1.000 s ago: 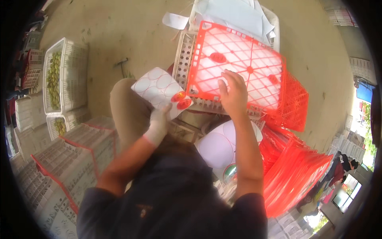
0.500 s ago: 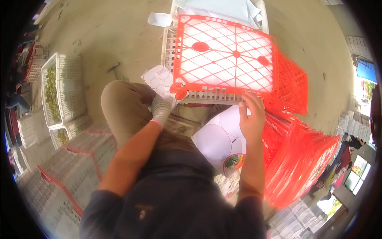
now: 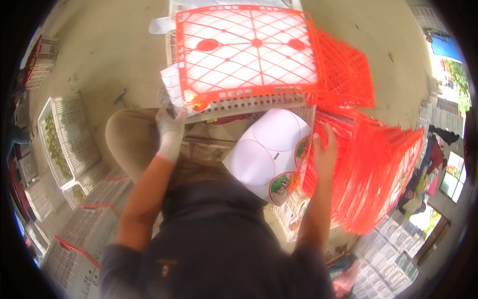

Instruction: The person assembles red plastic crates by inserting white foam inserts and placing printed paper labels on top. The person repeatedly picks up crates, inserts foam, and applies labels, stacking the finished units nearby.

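My left hand point(image 3: 170, 128), in a pale glove, is at the near left corner of a red plastic lattice lid point(image 3: 239, 65). Its fingers close on the edge of a sheet of round stickers point(image 3: 172, 84), which lies partly beneath the lid. White material shows through the lattice. A red and yellow round label point(image 3: 200, 106) is by that corner. My bare right hand point(image 3: 324, 149) has its fingers apart, beside a leaning stack of red lids point(image 3: 368, 169). Over my lap lies a larger sticker sheet point(image 3: 254, 164), mostly bare backing with two colourful round labels at its right edge.
The lid rests on a pale perforated crate point(image 3: 249, 104). Another red lid point(image 3: 346, 70) slants at its right. At left stands a white crate of green fruit point(image 3: 64, 139), with a hammer-like tool point(image 3: 120, 96) on the floor. Grey crates point(image 3: 388, 254) are stacked at lower right.
My right hand has left the lid's near edge and moved right, to the stacked lids. My left hand has shifted along the sticker sheet. The whole view has swung slightly right.
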Action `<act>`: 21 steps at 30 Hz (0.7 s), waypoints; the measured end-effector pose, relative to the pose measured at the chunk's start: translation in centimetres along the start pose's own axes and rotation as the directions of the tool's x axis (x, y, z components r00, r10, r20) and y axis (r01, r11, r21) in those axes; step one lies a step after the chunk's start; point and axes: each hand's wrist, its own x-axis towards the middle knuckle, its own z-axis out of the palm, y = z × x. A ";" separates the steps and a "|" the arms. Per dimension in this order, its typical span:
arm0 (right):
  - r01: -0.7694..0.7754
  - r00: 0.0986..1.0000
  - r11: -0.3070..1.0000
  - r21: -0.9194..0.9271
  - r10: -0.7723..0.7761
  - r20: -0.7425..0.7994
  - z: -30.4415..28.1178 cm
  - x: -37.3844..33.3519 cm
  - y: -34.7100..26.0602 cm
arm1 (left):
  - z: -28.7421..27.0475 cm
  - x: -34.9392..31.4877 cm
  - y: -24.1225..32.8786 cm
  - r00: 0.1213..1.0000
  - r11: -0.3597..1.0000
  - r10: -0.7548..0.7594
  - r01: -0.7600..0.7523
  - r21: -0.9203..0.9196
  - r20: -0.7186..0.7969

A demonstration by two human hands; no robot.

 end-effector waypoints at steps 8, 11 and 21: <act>-0.238 0.900 0.889 0.390 0.051 0.433 -0.6 0.1 4.7 | 1.6 -8.0 -2.4 0.597 0.982 -0.074 0.181 -0.044 0.799; -0.146 0.911 0.889 0.434 -0.050 0.409 0.1 0.6 4.6 | 4.6 -8.0 -2.3 0.377 0.933 -0.117 0.358 -0.028 0.919; -0.360 0.729 0.907 0.218 0.127 0.673 -4.0 0.6 1.7 | 1.5 -7.9 8.0 0.508 0.994 0.113 -0.060 -0.096 0.854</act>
